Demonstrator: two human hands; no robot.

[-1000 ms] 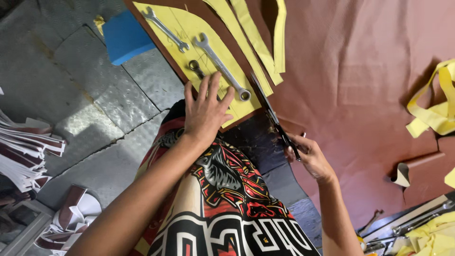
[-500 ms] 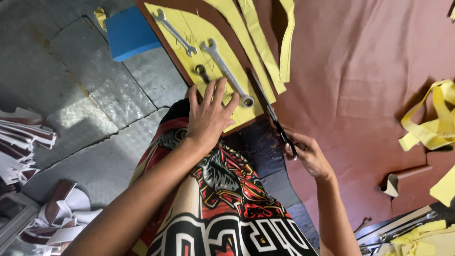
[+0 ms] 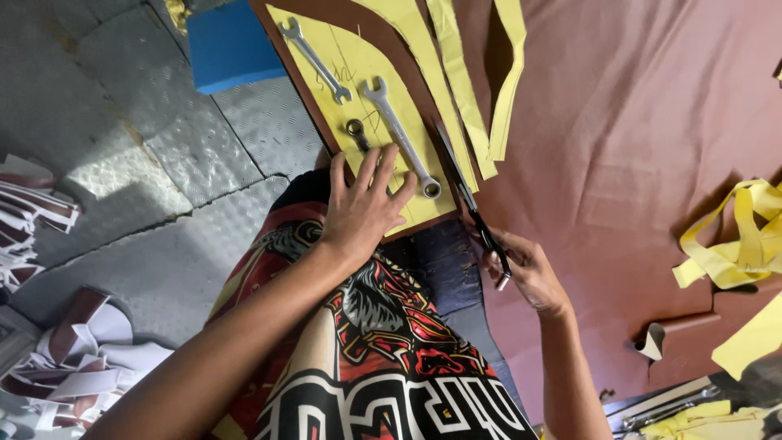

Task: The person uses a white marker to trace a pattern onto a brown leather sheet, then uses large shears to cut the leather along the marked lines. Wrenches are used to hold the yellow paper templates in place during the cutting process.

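Observation:
My left hand (image 3: 364, 210) lies flat with fingers spread on a yellow paper pattern (image 3: 358, 61) that rests on brown leather sheet (image 3: 635, 122). Two steel wrenches (image 3: 399, 134) and a small ring-shaped tool (image 3: 356, 130) weigh the pattern down just beyond my fingertips. My right hand (image 3: 525, 269) grips black scissors (image 3: 472, 204), whose blades point up along the pattern's right edge into the leather.
Cut yellow strips (image 3: 460, 90) lie to the right of the pattern. A blue foam block (image 3: 232, 45) sits on the metal floor at the upper left. Tangled yellow scraps (image 3: 733, 244) are at the right, white and brown offcuts (image 3: 73, 358) at the lower left.
The view has shifted slightly; my left hand stays pressed on the pattern and my right hand has edged the scissors along the pattern's edge.

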